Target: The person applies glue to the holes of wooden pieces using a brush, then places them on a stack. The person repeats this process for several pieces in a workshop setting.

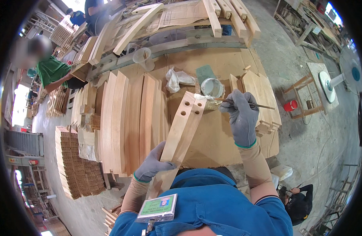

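Note:
Both my hands wear grey gloves. My left hand [154,163] is closed around the lower part of two pale wooden bars [183,131], lying side by side and slanting up away from me. Their far ends have round holes. In my right hand [243,118] a thin brown stick [265,106] is pinched between fingers and thumb. White paste covers the stick's tip, which is at the far end of the bars. Just beyond stands a round tub [211,87] with white paste inside, beside a green sheet [205,72] and a crumpled white cloth [177,80].
Stacked wooden boards [128,122] stand left on the cardboard-covered table [212,145], with more bars [261,94] at right. A plastic cup [144,59] is near the far edge. Loose bars lie on the bench beyond. A fan [332,84] is at right; a person in green [53,72] works at left.

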Demonstrator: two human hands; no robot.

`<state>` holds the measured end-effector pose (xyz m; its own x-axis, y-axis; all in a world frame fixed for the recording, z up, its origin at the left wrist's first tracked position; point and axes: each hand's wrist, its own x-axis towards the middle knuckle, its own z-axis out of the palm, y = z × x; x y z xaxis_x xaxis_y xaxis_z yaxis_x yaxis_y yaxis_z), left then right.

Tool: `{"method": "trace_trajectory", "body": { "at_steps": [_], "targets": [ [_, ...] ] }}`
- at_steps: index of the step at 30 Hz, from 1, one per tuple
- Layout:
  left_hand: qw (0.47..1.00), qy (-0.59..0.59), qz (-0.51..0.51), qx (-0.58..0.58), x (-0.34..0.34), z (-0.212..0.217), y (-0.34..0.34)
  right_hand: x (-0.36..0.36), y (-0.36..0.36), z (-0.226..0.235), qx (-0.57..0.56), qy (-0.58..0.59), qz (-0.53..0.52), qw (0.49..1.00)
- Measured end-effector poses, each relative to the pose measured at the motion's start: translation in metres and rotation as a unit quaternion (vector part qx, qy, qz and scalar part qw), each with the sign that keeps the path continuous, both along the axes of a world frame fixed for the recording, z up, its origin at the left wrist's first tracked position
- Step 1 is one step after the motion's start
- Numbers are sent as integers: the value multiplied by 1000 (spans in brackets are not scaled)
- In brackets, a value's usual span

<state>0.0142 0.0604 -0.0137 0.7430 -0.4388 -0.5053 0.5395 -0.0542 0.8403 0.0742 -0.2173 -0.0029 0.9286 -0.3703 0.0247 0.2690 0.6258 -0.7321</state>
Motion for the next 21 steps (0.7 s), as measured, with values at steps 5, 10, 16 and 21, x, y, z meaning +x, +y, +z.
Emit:
{"method": "trace_trajectory", "body": {
  "at_steps": [5,10,16,21],
  "targets": [
    [1000,-13,-11,-21,-10,5,0,-12,9,4,16,-5,9,1000],
    [999,-21,-23,-10,-18,6,5,-22,19,4,20,14,-5,1000],
    [999,-32,-15,-32,-27,9,9,-38,27,-1,47,-1,10,999],
    [999,-37,-14,-16,-31,13,11,-50,28,2,59,-14,41,997]
  ]
}}
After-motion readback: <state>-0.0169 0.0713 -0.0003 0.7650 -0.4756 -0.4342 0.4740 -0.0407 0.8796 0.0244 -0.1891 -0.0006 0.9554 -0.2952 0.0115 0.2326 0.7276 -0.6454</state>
